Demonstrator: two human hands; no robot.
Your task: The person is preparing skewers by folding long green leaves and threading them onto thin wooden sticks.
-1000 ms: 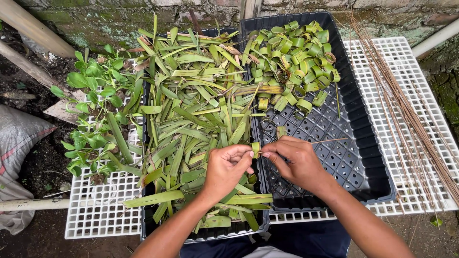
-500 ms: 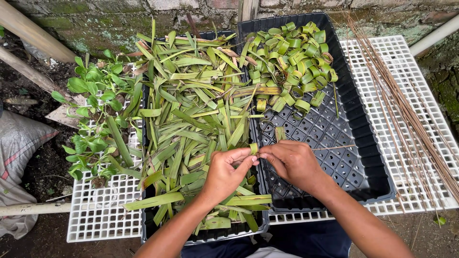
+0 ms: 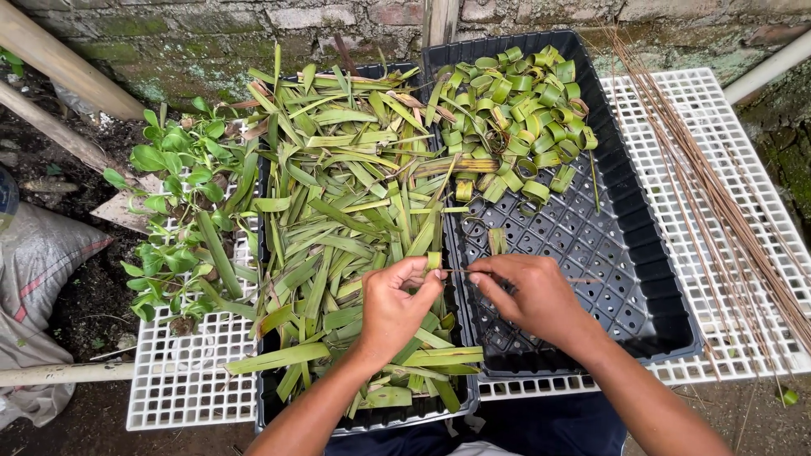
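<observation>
Two hands (image 3: 463,291) pinch a rolled green leaf strip (image 3: 433,261) over black trays (image 3: 642,253).

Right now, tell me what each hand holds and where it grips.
The left hand pinches a rolled green leaf strip at its lower end. The right hand pinches a thin stick near its middle.

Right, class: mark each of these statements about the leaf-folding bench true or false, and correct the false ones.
1. The left hand pinches a folded green leaf strip. True.
2. The right hand holds scissors. False: it holds a thin stick against the strip.
3. The pile of leaf loops lies in the right black tray. True.
4. The bundle of thin brown sticks lies in the left tray. False: it lies on the white grid to the right.
5. The flat leaf strips are red. False: green.
</observation>
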